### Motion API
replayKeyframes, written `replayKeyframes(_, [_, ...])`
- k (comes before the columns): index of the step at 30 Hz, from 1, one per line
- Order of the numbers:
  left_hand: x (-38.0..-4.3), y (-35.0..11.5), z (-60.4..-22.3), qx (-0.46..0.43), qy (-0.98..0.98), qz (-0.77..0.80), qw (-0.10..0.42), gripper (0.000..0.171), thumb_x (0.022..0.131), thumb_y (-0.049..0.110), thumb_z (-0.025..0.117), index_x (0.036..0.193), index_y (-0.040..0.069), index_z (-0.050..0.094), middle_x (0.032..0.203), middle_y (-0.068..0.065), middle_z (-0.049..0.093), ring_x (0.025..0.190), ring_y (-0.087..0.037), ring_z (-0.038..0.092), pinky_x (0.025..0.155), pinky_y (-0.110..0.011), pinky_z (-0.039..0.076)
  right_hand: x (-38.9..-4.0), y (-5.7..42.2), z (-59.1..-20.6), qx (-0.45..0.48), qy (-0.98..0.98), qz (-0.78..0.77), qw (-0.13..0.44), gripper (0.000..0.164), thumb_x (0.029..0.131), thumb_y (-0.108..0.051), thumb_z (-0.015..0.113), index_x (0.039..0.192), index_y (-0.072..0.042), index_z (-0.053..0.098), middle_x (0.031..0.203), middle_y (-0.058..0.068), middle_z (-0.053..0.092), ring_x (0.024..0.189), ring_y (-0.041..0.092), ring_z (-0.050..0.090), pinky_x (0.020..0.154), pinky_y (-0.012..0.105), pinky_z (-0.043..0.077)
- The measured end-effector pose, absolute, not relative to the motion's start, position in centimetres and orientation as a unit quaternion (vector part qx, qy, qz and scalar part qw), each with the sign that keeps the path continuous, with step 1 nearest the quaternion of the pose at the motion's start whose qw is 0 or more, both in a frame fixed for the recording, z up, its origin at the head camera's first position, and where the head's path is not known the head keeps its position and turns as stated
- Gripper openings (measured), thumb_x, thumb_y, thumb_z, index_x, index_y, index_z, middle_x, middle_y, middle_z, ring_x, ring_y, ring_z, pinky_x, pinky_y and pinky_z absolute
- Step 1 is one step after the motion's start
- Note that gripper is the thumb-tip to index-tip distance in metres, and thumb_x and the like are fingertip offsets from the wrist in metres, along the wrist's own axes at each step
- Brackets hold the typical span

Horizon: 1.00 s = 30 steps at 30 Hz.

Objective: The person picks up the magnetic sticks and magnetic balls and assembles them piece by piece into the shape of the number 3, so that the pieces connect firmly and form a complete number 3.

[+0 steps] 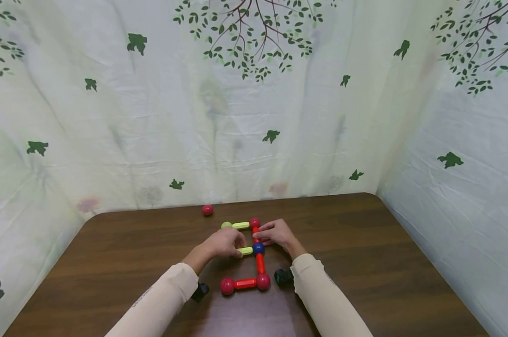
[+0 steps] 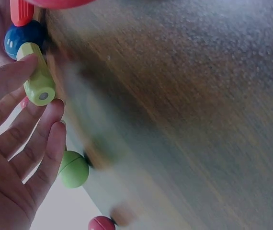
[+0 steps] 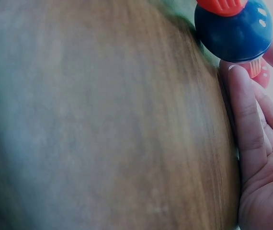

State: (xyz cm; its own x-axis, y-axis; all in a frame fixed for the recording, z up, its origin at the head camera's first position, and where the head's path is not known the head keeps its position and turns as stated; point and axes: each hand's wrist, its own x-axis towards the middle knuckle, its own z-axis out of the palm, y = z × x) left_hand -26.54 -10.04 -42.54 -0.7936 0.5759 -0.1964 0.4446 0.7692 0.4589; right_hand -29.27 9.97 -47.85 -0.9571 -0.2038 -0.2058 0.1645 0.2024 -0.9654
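A chain of magnetic rods and balls lies on the table. My left hand (image 1: pixel 223 242) pinches a yellow-green magnetic rod (image 2: pixel 39 79) between thumb and fingers; the rod's far end meets a blue ball (image 1: pixel 258 248), and its bare end shows a round magnet. My right hand (image 1: pixel 279 234) holds the red rod (image 1: pixel 256 230) beyond the blue ball, fingertips close beside that ball (image 3: pixel 234 31). This rod leads to a red ball (image 1: pixel 255 223), from which another yellow-green rod (image 1: pixel 240 225) runs left to a green ball (image 1: pixel 226 225).
Nearer me, a red rod (image 1: pixel 260 263) runs from the blue ball to a red ball (image 1: pixel 263 281), then another red rod (image 1: pixel 245 283) reaches a second red ball (image 1: pixel 227 286). A loose red ball (image 1: pixel 207 210) sits by the table's back edge, before a leaf-patterned curtain (image 1: pixel 237 154).
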Motion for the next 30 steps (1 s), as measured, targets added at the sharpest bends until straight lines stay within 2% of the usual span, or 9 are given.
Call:
replayKeyframes(5, [-26.6, -11.1, -42.5, 0.276, 0.921, 0.233, 0.144, 0.011, 0.079, 0.009, 0.077, 0.089, 0.011, 0.071, 0.079, 0.004, 0.063, 0.074, -0.012, 0.057, 0.07, -0.029, 0.05, -29.2, 10.0, -48.2, -0.01, 0.762, -0.631, 0.148, 0.029, 0.079, -0.012, 0.08, 0.099, 0.006, 0.071, 0.086, 0.013, 0.072, 0.069, 0.016, 0.068, 0.065, 0.033, 0.057])
replayKeyframes(11, [-27.6, -13.7, -42.0, 0.265, 0.916, 0.284, 0.1, 0.016, 0.08, 0.009, 0.077, 0.094, 0.003, 0.071, 0.081, 0.001, 0.066, 0.074, -0.013, 0.06, 0.068, -0.028, 0.051, -28.8, 10.3, -47.6, -0.018, 0.758, -0.637, 0.142, 0.028, 0.08, -0.008, 0.078, 0.1, 0.009, 0.069, 0.085, 0.013, 0.071, 0.069, 0.016, 0.067, 0.065, 0.033, 0.057])
replayKeyframes(18, [-29.3, -17.3, -42.1, 0.138, 0.914, 0.376, 0.064, 0.019, 0.083, 0.01, 0.074, 0.099, 0.0, 0.07, 0.087, -0.006, 0.07, 0.081, -0.017, 0.062, 0.072, -0.032, 0.05, -28.2, 10.4, -46.3, -0.027, 0.76, -0.632, 0.149, 0.028, 0.081, -0.005, 0.076, 0.102, 0.012, 0.067, 0.086, 0.014, 0.071, 0.071, 0.017, 0.068, 0.067, 0.035, 0.057])
replayKeyframes(24, [-30.3, -18.8, -42.9, 0.027, 0.877, 0.476, 0.06, 0.031, 0.088, 0.013, 0.07, 0.115, -0.003, 0.065, 0.108, -0.017, 0.068, 0.092, -0.022, 0.061, 0.08, -0.039, 0.051, -29.3, 10.3, -48.2, -0.011, 0.759, -0.635, 0.142, 0.029, 0.079, -0.01, 0.08, 0.1, 0.008, 0.07, 0.087, 0.014, 0.071, 0.07, 0.017, 0.068, 0.064, 0.032, 0.057])
replayKeyframes(30, [-31.6, -19.3, -43.5, -0.027, 0.832, 0.552, 0.048, 0.04, 0.093, 0.015, 0.065, 0.128, -0.002, 0.057, 0.129, -0.021, 0.057, 0.114, -0.029, 0.055, 0.093, -0.041, 0.047, -29.4, 10.1, -48.0, -0.012, 0.763, -0.63, 0.141, 0.031, 0.078, -0.011, 0.08, 0.1, 0.007, 0.07, 0.087, 0.013, 0.071, 0.071, 0.018, 0.068, 0.064, 0.033, 0.057])
